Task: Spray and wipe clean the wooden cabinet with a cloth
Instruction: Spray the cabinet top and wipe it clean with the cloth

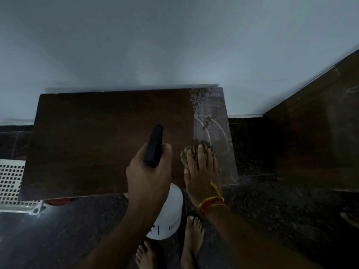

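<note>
Cabinet (97,142) top mid-clean, cloth working its dusty right end.

Right hand (202,171) lies flat, fingers straight, pressing the bunched cloth (194,150) onto the top near its front right corner, where droplets and a pale film remain. Left hand (149,175) is wrapped around the spray bottle (167,214), nozzle aimed across the darker part, presumably ready to wet the next patch.

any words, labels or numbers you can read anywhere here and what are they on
No text here can be read.
White spray bottle, held by the left hand: a small red-edged label, too small and blurred to read.
Same bottle: dark blue pen marks, not legible as letters or numbers.
Wooden cabinet, cloth under the right hand, wall: no writing visible.
</note>
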